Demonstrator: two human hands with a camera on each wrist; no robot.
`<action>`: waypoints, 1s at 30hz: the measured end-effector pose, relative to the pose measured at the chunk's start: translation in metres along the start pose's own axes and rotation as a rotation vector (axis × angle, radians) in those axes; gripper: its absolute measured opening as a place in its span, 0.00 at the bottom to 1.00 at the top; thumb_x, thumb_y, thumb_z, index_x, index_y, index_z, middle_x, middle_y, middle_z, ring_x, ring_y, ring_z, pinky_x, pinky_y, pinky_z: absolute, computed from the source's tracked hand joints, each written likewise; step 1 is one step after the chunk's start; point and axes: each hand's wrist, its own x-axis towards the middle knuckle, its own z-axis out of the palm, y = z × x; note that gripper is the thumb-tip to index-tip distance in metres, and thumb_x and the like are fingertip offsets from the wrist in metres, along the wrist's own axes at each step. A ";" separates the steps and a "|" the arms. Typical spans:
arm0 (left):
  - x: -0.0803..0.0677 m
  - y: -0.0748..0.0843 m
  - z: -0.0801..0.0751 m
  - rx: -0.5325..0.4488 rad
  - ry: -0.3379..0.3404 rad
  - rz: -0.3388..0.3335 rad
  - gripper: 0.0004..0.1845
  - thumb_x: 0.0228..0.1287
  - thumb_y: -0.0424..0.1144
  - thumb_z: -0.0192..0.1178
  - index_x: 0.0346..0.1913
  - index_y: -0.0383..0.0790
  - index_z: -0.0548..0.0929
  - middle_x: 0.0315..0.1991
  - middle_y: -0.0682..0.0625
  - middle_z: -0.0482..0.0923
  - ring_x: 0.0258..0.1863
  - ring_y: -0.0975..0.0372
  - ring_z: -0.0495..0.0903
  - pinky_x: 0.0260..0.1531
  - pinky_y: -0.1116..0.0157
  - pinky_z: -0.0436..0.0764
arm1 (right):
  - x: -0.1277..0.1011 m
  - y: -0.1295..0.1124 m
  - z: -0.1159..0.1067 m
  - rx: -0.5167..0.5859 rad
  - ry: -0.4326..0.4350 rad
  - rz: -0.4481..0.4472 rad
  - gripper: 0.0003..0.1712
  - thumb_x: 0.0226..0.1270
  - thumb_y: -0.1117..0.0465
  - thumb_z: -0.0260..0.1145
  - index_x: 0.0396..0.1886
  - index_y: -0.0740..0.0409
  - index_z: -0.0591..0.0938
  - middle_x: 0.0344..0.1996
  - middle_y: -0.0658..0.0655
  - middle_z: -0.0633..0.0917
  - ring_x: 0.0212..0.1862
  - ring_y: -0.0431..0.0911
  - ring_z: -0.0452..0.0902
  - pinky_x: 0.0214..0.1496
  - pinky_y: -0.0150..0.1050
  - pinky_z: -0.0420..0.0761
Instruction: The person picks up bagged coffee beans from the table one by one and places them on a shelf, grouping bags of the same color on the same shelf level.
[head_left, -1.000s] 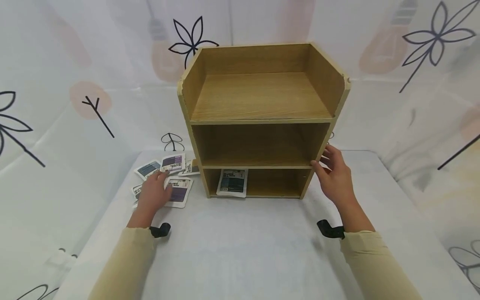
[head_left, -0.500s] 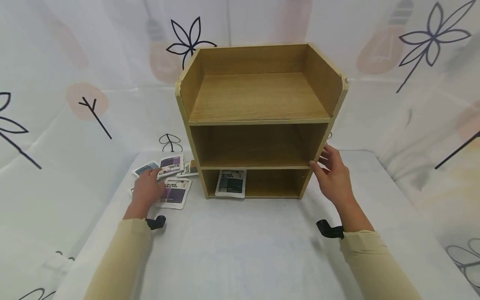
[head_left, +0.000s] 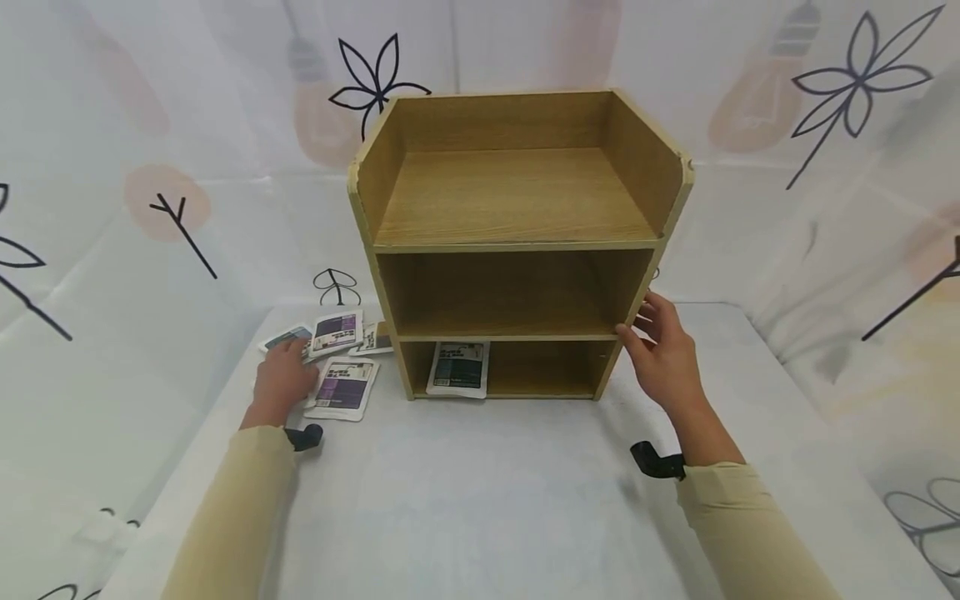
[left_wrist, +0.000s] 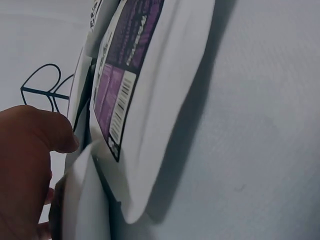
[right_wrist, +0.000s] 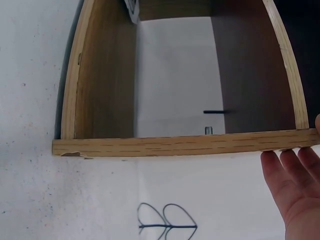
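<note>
Against cloth (head_left: 232,100), on table (head_left: 450,500): pinching shelf (head_left: 517,196) with right hand (head_left: 666,358), likely to steady it; with left hand (head_left: 281,379) at packets (head_left: 341,387) beside it, can't tell whether gripping; with lone packet (head_left: 459,367) in bottom compartment (head_left: 543,371).

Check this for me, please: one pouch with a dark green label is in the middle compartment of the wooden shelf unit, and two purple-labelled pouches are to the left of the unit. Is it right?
Not quite. The dark green-labelled pouch is in the bottom compartment of the wooden shelf unit, as the head view shows; two purple-labelled pouches are to its left.
</note>
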 end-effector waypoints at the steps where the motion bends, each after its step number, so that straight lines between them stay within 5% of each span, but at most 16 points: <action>1: 0.001 0.000 0.000 -0.005 -0.009 -0.006 0.33 0.64 0.39 0.54 0.71 0.33 0.61 0.69 0.28 0.57 0.67 0.33 0.60 0.64 0.37 0.62 | 0.000 0.000 0.000 0.001 0.001 0.001 0.37 0.71 0.51 0.58 0.75 0.36 0.53 0.68 0.63 0.69 0.67 0.62 0.68 0.62 0.62 0.72; 14: 0.013 -0.003 0.000 0.010 -0.049 0.006 0.36 0.61 0.39 0.53 0.70 0.27 0.59 0.68 0.25 0.56 0.65 0.31 0.59 0.64 0.37 0.62 | -0.001 0.002 0.001 0.014 0.013 -0.017 0.36 0.71 0.55 0.59 0.74 0.38 0.55 0.67 0.63 0.70 0.67 0.61 0.69 0.62 0.60 0.74; 23: 0.025 -0.006 0.007 0.060 -0.088 -0.011 0.37 0.60 0.38 0.53 0.71 0.27 0.58 0.69 0.26 0.54 0.68 0.32 0.53 0.66 0.32 0.48 | 0.000 0.004 0.004 0.008 0.005 -0.029 0.37 0.71 0.56 0.59 0.74 0.37 0.54 0.68 0.62 0.69 0.68 0.60 0.69 0.62 0.58 0.75; 30: 0.023 0.005 0.005 0.082 -0.067 0.018 0.29 0.63 0.31 0.47 0.68 0.26 0.63 0.64 0.26 0.62 0.64 0.34 0.61 0.66 0.37 0.59 | 0.000 0.004 0.001 -0.002 0.011 -0.034 0.37 0.71 0.55 0.59 0.74 0.37 0.54 0.68 0.62 0.69 0.68 0.60 0.69 0.61 0.59 0.75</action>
